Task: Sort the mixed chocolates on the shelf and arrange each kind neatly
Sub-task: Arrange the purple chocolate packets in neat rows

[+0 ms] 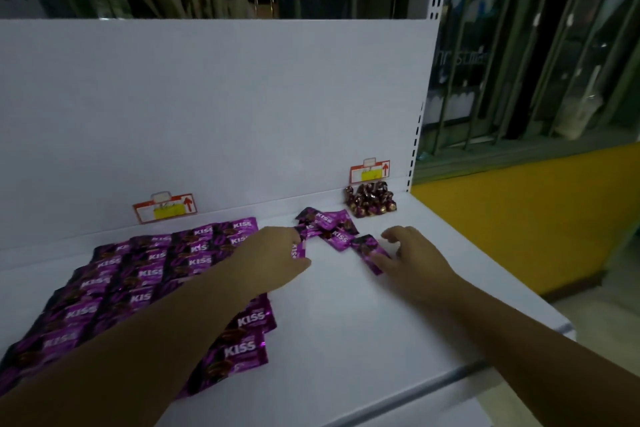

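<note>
On the white shelf, nearest and to the left, purple KISS packets lie in neat overlapping rows. Beyond them the left hand pinches a single packet between thumb and curled fingers. The right hand, fingers curled, pinches a second packet lying flat. A loose pile sits just behind the hands. Farthest back, foil-wrapped chocolates are heaped under a price tag.
</note>
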